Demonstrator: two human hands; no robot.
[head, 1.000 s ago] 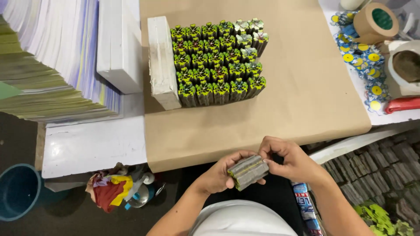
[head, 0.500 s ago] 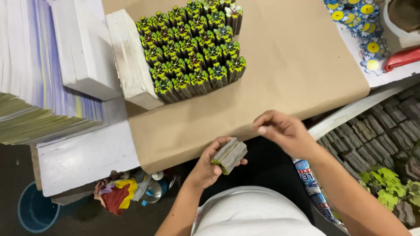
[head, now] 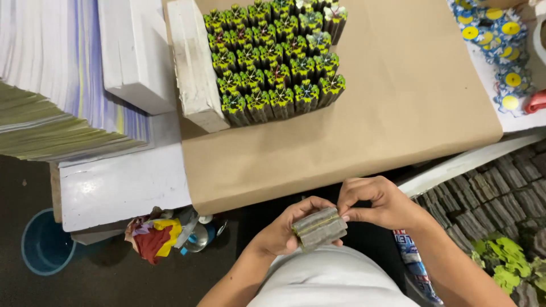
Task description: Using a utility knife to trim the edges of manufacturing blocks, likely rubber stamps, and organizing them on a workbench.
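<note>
Head view puts my two hands low in the middle of the frame, just above my white shirt (head: 330, 281). My left hand (head: 284, 230) is wrapped around a small grey bundle (head: 319, 227) of short sticks, fingers closed on it from below and behind. The bundle's long axis runs from lower left to upper right, tilted a little, with its right end pointing at my right hand (head: 378, 202). That hand has its fingertips pinched together at the bundle's upper right end, touching it; what exactly they pinch is too small for me to tell. A thin yellowish line crosses the bundle's top.

In the upper middle, a block of green-topped sticks (head: 273, 57) stands upright on brown paper (head: 409, 113), pressed against a white slab (head: 193, 62) on its left; the block's top rows are cut off by the frame edge. Stacked sheets (head: 57, 85) fill the upper left. Yellow and blue discs (head: 500, 40) lie at the upper right, partly cut off. Lower left shows a blue bucket (head: 45, 247), half in shadow.
</note>
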